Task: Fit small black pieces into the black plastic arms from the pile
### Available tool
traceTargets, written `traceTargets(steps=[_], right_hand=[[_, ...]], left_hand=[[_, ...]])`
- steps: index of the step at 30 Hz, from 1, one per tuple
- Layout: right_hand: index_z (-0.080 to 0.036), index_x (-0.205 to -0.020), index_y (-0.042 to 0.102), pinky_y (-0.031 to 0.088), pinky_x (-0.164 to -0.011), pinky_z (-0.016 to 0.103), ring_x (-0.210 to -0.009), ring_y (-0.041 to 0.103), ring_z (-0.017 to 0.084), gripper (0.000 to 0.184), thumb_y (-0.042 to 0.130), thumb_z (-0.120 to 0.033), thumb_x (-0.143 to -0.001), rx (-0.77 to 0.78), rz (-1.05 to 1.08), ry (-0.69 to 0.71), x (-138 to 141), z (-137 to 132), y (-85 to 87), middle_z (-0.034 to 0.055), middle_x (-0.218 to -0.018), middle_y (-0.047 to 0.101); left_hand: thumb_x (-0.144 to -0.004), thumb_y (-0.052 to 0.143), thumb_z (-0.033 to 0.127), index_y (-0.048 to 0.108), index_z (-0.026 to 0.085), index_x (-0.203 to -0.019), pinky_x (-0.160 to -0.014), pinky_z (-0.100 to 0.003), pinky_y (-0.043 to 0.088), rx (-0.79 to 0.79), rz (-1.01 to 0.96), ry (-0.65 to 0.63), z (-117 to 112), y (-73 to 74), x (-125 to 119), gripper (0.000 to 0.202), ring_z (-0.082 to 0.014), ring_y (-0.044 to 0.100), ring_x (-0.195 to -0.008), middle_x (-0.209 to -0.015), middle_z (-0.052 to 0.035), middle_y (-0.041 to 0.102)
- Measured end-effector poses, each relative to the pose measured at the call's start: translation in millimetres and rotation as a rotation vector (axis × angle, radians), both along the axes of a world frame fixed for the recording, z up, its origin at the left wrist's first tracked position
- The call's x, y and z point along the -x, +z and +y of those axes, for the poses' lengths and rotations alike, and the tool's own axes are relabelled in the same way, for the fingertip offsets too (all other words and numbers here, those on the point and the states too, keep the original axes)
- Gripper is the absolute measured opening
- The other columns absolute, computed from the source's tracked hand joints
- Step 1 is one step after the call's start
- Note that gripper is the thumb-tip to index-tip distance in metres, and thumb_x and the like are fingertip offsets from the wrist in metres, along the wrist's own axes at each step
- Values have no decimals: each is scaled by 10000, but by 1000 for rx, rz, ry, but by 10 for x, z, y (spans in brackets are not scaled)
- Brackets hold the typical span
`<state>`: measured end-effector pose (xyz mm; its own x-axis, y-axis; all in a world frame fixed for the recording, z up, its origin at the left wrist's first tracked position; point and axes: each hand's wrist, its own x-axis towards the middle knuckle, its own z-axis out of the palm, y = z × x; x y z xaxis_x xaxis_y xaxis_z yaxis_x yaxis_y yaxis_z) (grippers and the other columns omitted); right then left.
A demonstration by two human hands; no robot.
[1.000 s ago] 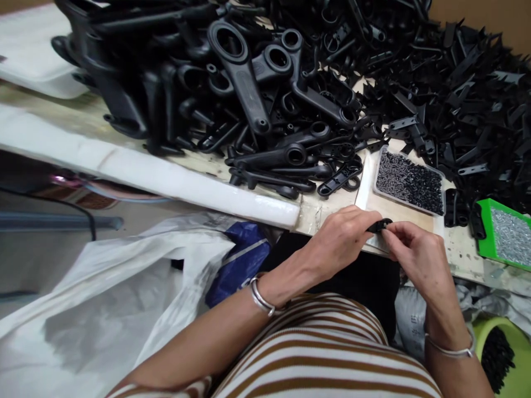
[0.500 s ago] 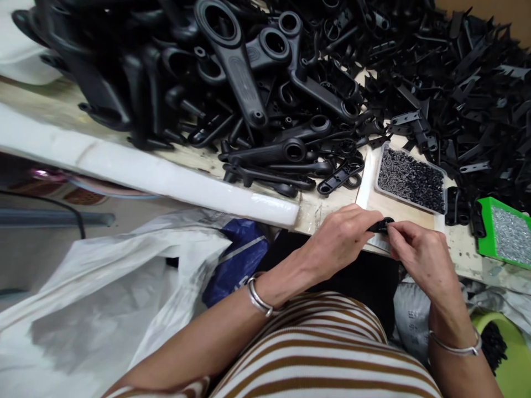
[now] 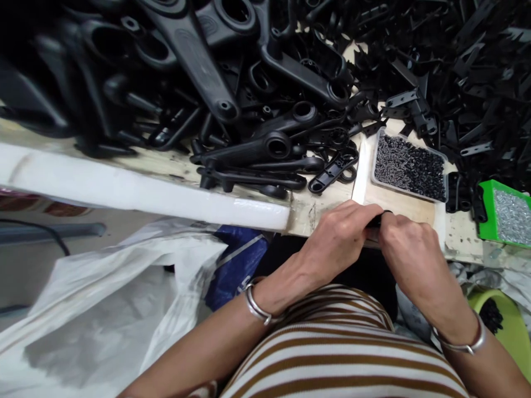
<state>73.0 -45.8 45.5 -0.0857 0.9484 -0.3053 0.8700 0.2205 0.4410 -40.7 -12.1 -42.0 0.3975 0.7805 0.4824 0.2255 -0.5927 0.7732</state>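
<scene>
right of centre, the left hand (image 3: 340,237) and right hand (image 3: 410,246) each have their grip closed on a black part (image 3: 375,221); lower centre, a blue bag (image 3: 235,268) bears illegible white lettering.

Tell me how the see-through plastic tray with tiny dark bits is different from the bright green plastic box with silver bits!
The see-through plastic tray looks colourless; the bright green plastic box is green. The tray holds grey and black bits; the box holds silver bits. The box runs off the picture's right edge; the tray doesn't. Both hold lots of tiny pieces.
</scene>
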Motion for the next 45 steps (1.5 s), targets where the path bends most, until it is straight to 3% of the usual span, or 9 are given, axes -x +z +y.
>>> traceTargets(steps=[6,9,15,19,22,26,31,40,45], right_hand=[[-77,-912,639,407,-489,294,-591,680,249,297,397,61,-810,24,20,19,-5,37,-14,140,-724,679],[-98,-855,639,387,-507,290,-589,665,229,211,443,-20,-861,-36,180,22,-183,29,-76,122,-714,684],[-174,-668,613,395,-545,221,-468,549,103,261,496,-212,-898,23,899,-313,-566,58,-134,-27,-492,595],[-165,-667,609,404,-505,208,-456,549,99,304,529,-358,-888,127,1151,-536,-626,50,-103,-19,-482,602],[-159,-676,605,388,-460,198,-415,517,87,358,531,-440,-886,225,1259,-623,-608,34,-86,-20,-462,584],[-153,-653,599,371,-430,184,-389,499,75,364,559,-451,-857,224,1309,-666,-587,37,-105,-15,-448,582],[-160,-646,584,350,-408,161,-378,507,67,284,544,-348,-855,264,1241,-650,-608,100,-109,-25,-435,581],[-192,-520,534,370,-388,161,-337,530,83,242,471,-136,-746,411,891,-417,-514,392,35,-48,-386,576],[-177,-569,558,381,-399,165,-366,530,84,227,539,-218,-791,321,1093,-539,-575,263,-61,-39,-397,562]], left_hand=[[-799,543,-23,629,167,-1012,-754,-244,542,44,-21,-4,4,4,-9,297,-130,675,-815,-893,-2,729],[-794,591,-12,618,161,-1007,-764,-246,544,15,-37,18,8,-6,-11,276,-137,679,-831,-893,-5,727],[-782,680,26,601,179,-991,-742,-244,536,0,10,8,9,-13,5,271,-146,685,-832,-899,0,721],[-748,715,10,597,165,-989,-725,-235,531,-32,8,11,8,-12,10,310,-146,682,-813,-881,-2,719],[-758,697,5,597,168,-983,-726,-233,530,-38,1,9,9,-13,8,296,-142,679,-808,-867,0,712],[-786,661,18,599,184,-967,-721,-235,529,-23,4,-3,11,-9,12,254,-138,675,-800,-849,5,704],[-783,659,13,602,186,-972,-721,-231,525,-15,28,-5,11,7,19,263,-136,673,-798,-856,5,708],[-788,646,-6,606,161,-993,-747,-219,535,-53,36,-20,9,6,6,268,-132,680,-831,-882,-9,721],[-780,660,0,620,180,-973,-730,-211,542,3,10,2,12,8,12,267,-124,689,-795,-866,4,726]])
